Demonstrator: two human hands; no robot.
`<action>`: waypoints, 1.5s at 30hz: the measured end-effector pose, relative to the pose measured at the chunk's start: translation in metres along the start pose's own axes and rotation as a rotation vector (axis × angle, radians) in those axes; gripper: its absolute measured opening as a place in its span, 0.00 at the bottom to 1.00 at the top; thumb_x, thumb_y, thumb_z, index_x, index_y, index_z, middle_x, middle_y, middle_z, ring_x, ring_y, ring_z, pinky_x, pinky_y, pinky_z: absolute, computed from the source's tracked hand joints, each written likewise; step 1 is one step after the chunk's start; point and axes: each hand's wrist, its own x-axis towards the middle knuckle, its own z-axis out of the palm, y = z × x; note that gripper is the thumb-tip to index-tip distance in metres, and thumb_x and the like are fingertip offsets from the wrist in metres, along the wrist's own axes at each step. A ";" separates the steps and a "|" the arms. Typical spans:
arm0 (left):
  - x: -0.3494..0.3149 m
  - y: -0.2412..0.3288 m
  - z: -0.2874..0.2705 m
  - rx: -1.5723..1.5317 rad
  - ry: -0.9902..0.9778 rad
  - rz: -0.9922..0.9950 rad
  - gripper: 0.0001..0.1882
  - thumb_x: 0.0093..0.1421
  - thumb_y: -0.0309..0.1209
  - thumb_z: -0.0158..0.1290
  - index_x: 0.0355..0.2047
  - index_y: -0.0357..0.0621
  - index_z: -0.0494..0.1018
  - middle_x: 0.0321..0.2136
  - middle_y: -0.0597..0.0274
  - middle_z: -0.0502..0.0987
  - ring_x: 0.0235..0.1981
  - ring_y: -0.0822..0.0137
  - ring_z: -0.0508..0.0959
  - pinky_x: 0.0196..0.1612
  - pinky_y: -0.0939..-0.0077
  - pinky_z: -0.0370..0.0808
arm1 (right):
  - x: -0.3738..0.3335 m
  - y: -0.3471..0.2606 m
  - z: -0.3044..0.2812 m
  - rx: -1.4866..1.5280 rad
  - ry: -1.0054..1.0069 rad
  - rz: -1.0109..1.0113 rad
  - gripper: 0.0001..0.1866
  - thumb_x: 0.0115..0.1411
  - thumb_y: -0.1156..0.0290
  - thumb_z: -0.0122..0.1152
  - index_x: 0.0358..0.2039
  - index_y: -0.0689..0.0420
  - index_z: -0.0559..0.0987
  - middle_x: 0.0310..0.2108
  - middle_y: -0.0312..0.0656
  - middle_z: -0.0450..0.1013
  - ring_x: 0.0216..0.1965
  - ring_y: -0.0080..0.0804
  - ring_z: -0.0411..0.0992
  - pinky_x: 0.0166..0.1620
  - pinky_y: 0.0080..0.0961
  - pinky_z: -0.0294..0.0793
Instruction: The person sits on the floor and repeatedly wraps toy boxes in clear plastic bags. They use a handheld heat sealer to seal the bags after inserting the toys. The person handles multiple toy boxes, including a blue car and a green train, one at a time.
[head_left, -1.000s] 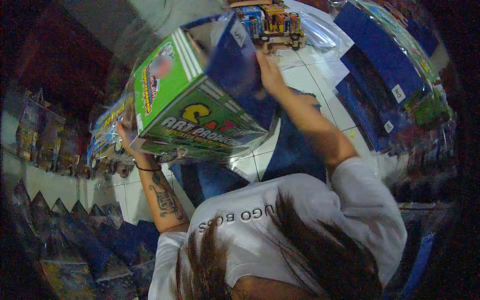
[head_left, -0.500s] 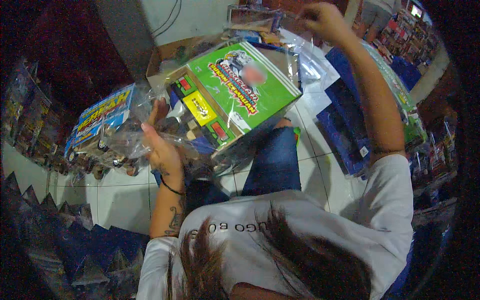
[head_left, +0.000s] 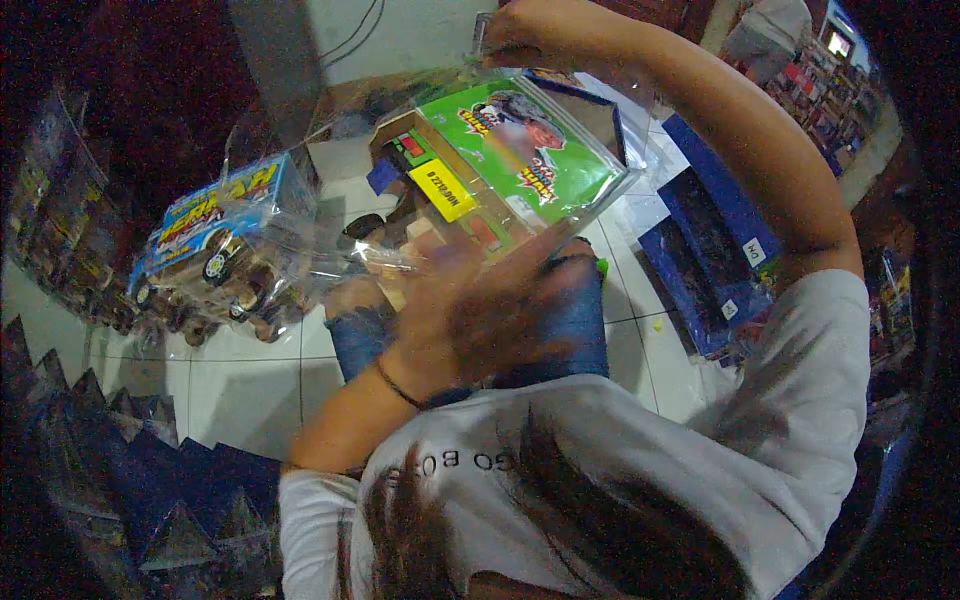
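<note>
A wooden toy truck (head_left: 520,160) with a green printed panel and a yellow plate lies tilted above my knees, loosely covered in clear plastic film (head_left: 350,105). My left hand (head_left: 480,310) is smeared by motion at the truck's near edge, so its fingers cannot be read. At the far side, my right hand (head_left: 515,32) has its fingers closed on a gathered part of the film, arm stretched over the truck. A black wheel (head_left: 363,227) shows at the truck's left side.
Another wrapped toy truck (head_left: 215,235), blue on top, stands to the left on the white tiled floor (head_left: 245,390). Dark blue pieces (head_left: 700,250) lie at the right. Several wrapped toys line the left rim. A person (head_left: 770,35) stands far right.
My right hand has moved left across the far side with the film. My left hand has swung right from the truck's left side to its near edge. The truck has shifted slightly right.
</note>
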 end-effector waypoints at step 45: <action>0.072 -0.017 0.019 0.115 -0.647 0.183 0.25 0.60 0.42 0.49 0.42 0.26 0.73 0.43 0.41 0.74 0.48 0.50 0.72 0.62 0.52 0.58 | -0.156 -0.038 0.193 0.000 1.153 0.889 0.20 0.55 0.64 0.64 0.46 0.61 0.76 0.44 0.50 0.74 0.47 0.46 0.71 0.52 0.38 0.68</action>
